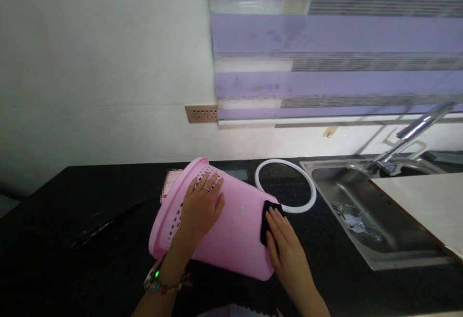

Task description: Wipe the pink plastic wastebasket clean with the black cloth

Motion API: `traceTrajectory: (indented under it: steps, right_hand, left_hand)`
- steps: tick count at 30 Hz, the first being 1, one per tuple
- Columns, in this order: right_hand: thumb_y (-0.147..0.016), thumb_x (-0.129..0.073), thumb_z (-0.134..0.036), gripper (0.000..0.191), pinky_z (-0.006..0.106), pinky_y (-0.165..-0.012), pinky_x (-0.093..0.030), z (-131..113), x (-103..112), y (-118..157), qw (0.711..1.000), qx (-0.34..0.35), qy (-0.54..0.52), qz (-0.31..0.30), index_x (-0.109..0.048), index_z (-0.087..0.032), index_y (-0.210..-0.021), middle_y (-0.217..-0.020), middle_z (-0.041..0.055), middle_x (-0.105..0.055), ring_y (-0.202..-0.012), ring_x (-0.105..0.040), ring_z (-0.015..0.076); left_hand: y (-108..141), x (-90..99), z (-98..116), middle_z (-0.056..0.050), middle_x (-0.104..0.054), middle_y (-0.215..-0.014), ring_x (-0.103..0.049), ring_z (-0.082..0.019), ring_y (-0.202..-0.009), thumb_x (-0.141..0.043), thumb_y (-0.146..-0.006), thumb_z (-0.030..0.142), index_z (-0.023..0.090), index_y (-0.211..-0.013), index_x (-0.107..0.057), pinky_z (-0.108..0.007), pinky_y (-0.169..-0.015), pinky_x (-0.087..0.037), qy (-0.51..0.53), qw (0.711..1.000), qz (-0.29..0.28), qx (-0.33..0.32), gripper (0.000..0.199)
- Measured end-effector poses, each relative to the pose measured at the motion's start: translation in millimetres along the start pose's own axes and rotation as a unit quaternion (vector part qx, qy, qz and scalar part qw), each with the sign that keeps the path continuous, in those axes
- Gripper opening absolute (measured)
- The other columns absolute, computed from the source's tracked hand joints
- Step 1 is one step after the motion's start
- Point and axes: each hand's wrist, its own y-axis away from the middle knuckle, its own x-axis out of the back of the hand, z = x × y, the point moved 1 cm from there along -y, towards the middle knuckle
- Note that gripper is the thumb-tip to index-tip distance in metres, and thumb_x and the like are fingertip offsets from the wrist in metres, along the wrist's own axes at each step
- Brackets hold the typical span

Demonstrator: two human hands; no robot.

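Note:
A pink plastic bin [231, 220] lies on its side on the dark counter. Its rimmed, perforated end is at the left and its base at the right. My left hand [200, 206] rests on the bin's side near the holes, fingers spread, with a ring on one finger. At the base end, my right hand [285, 240] presses a folded black cloth [265, 223] against the bin, fingers stretched out over it. Just behind the base lies a white ring [311, 186], flat on the counter.
A steel sink [343, 201] is at the right with a chrome faucet [408, 136], and a pale board [423, 206] covers part of it. Black plastic film [108, 225] lies on the counter [47, 268] at the left. A blurred-out pink item [171, 182] sits behind the bin.

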Motion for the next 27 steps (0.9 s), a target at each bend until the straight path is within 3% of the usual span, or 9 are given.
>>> traceTrajectory:
  steps: [4, 7, 11, 14, 18, 23, 27]
  right_hand:
    - [-0.091, -0.034, -0.022, 0.043, 0.046, -0.091, -0.050, 12.0, -10.4, -11.8, 0.999, -0.021, 0.039, 0.015, -0.050, -0.009, -0.127, -0.123, 0.0173, -0.058, -0.114, -0.054, 0.0276]
    - [-0.090, -0.034, -0.021, 0.041, 0.047, -0.089, -0.050, 3.3, -17.2, -18.3, 0.997, 0.022, 0.061, 0.039, -0.052, -0.006, -0.124, -0.119, 0.0187, -0.060, -0.111, -0.056, 0.0289]
    - [-0.090, -0.035, -0.022, 0.045, 0.046, -0.092, -0.048, -2.7, -15.3, -5.0, 0.996, 0.067, 0.041, 0.046, -0.041, -0.008, -0.133, -0.126, 0.0170, -0.056, -0.119, -0.050, 0.0272]
    - [-0.092, -0.033, -0.026, 0.045, 0.045, -0.093, -0.048, 8.5, -13.6, 0.1, 0.998, 0.029, 0.027, 0.040, -0.041, -0.012, -0.134, -0.127, 0.0150, -0.055, -0.119, -0.050, 0.0258]
    - [-0.093, -0.030, -0.027, 0.042, 0.043, -0.092, -0.049, 17.7, -21.0, -14.6, 0.999, -0.034, 0.015, 0.031, -0.052, -0.010, -0.125, -0.121, 0.0159, -0.059, -0.114, -0.055, 0.0258]
    - [-0.092, -0.033, -0.025, 0.043, 0.047, -0.097, -0.044, 6.4, -25.4, -13.7, 0.999, 0.006, 0.013, 0.045, -0.047, -0.013, -0.131, -0.124, 0.0151, -0.057, -0.117, -0.052, 0.0263]
    - [-0.091, -0.035, -0.026, 0.046, 0.045, -0.099, -0.044, 19.3, -12.5, 3.7, 1.000, 0.008, -0.011, 0.009, -0.042, -0.015, -0.135, -0.133, 0.0135, -0.050, -0.123, -0.046, 0.0251]
  left_hand:
    - [-1.4, -0.9, 3.8, -0.007, -0.056, -0.128, -0.046, -0.025, -0.122, -0.041, -0.086, 0.024, 0.019, -0.118, -0.058, -0.045, -0.106, -0.033, -0.007, 1.000, -0.009, 0.005, 0.037]
    - [-5.1, -5.9, 7.1, -0.011, -0.057, -0.125, -0.046, -0.027, -0.121, -0.040, -0.084, 0.019, 0.012, -0.116, -0.058, -0.045, -0.104, -0.035, -0.028, 0.999, -0.012, 0.024, 0.037]
    - [-5.4, -11.5, 7.4, -0.015, -0.057, -0.125, -0.046, -0.027, -0.122, -0.039, -0.084, 0.016, 0.009, -0.115, -0.058, -0.043, -0.104, -0.036, -0.038, 0.999, 0.012, 0.025, 0.037]
    - [-3.2, -11.6, 6.3, -0.013, -0.057, -0.125, -0.048, -0.025, -0.120, -0.037, -0.086, 0.017, 0.011, -0.116, -0.057, -0.042, -0.105, -0.036, -0.033, 0.999, 0.021, 0.016, 0.037]
    - [-5.3, -11.0, 7.3, -0.013, -0.057, -0.124, -0.049, -0.025, -0.119, -0.037, -0.085, 0.016, 0.011, -0.116, -0.057, -0.043, -0.106, -0.034, -0.030, 0.999, 0.021, 0.031, 0.037]
    - [-10.7, -12.8, 10.1, -0.015, -0.057, -0.124, -0.048, -0.026, -0.120, -0.038, -0.084, 0.014, 0.010, -0.114, -0.058, -0.045, -0.105, -0.035, -0.018, 0.999, 0.017, 0.042, 0.036]
    - [-7.5, -12.3, 18.9, -0.016, -0.056, -0.124, -0.048, -0.027, -0.120, -0.036, -0.085, 0.015, 0.010, -0.117, -0.056, -0.047, -0.103, -0.036, -0.017, 0.998, 0.018, 0.061, 0.038]
